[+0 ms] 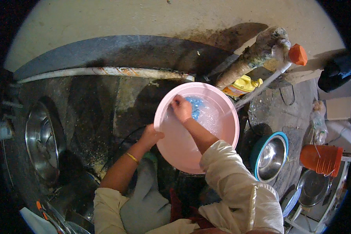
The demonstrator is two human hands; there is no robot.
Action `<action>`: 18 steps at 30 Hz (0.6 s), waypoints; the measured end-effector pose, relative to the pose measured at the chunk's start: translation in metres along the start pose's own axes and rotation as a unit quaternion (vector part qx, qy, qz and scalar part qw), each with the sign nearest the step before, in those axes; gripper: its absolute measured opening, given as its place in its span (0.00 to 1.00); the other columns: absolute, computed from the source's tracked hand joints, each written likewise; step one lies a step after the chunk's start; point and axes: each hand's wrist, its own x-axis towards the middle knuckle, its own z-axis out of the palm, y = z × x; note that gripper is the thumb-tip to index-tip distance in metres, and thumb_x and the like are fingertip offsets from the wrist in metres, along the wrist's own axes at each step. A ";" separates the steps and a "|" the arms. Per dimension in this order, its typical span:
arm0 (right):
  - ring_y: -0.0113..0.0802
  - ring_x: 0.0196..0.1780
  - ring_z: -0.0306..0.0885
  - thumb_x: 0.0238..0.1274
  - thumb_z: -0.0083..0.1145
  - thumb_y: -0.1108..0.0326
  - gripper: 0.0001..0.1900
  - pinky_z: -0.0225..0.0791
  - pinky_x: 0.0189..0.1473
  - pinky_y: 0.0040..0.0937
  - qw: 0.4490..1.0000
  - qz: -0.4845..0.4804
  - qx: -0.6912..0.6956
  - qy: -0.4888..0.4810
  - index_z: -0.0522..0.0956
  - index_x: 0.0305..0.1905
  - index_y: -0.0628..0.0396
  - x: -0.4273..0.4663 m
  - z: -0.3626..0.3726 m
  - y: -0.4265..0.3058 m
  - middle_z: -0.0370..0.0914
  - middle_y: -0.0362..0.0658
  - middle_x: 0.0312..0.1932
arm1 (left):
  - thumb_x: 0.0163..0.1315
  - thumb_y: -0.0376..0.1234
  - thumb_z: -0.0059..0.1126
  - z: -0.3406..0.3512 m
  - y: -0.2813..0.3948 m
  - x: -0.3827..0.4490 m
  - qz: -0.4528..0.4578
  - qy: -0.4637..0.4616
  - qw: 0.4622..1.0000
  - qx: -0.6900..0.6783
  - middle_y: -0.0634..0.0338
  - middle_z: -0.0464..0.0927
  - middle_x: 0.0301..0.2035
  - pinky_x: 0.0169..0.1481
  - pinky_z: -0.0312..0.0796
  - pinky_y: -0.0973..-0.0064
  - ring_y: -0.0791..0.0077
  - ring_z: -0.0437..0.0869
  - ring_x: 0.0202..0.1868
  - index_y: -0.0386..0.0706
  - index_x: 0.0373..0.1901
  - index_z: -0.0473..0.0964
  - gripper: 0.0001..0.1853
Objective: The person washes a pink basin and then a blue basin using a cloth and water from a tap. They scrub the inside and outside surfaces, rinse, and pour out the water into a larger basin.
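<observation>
A round pink plastic basin [231, 128] is in front of me, holding some water. My left hand [152, 136] grips its left rim, thumb over the inner side. My right hand [182, 108] is inside the basin near its far left wall, fingers bent and slightly blurred; whether it holds anything is unclear. Beside that hand a blue item [195, 105] lies in the water, too indistinct to name. From the tap with an orange handle [298, 54], a stream of water [257, 90] falls across the basin's right rim into it.
A lagged pipe [239, 65] and a yellow jug [243, 84] stand behind the basin. A white pipe [114, 71] runs along the wall. Left is a stainless basin [42, 143]; right are a steel bowl [270, 158] inside a teal basin [256, 155] and orange buckets [321, 159].
</observation>
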 end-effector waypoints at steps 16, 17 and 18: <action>0.47 0.57 0.69 0.58 0.46 0.45 0.29 0.60 0.58 0.45 0.849 0.168 -0.345 -0.364 0.62 0.64 0.40 -0.040 -0.102 0.149 0.73 0.51 0.52 | 0.42 0.25 0.53 0.010 -0.011 -0.007 0.028 0.087 0.994 0.061 0.60 0.77 0.30 0.34 0.71 0.76 0.76 0.77 0.31 0.34 0.35 0.75 0.15; 0.47 0.57 0.68 0.58 0.46 0.49 0.27 0.60 0.58 0.45 0.841 0.184 -0.367 -0.352 0.63 0.62 0.42 -0.050 -0.108 0.155 0.71 0.52 0.53 | 0.42 0.25 0.52 0.011 -0.013 -0.006 0.073 0.096 0.989 0.087 0.60 0.77 0.30 0.34 0.71 0.76 0.76 0.77 0.31 0.34 0.35 0.75 0.15; 0.48 0.58 0.67 0.57 0.46 0.52 0.25 0.60 0.58 0.45 0.840 0.190 -0.385 -0.331 0.65 0.61 0.44 -0.064 -0.112 0.157 0.70 0.52 0.53 | 0.42 0.25 0.52 0.012 -0.015 -0.004 0.117 0.104 0.981 0.113 0.59 0.77 0.30 0.34 0.70 0.76 0.76 0.76 0.31 0.33 0.34 0.75 0.14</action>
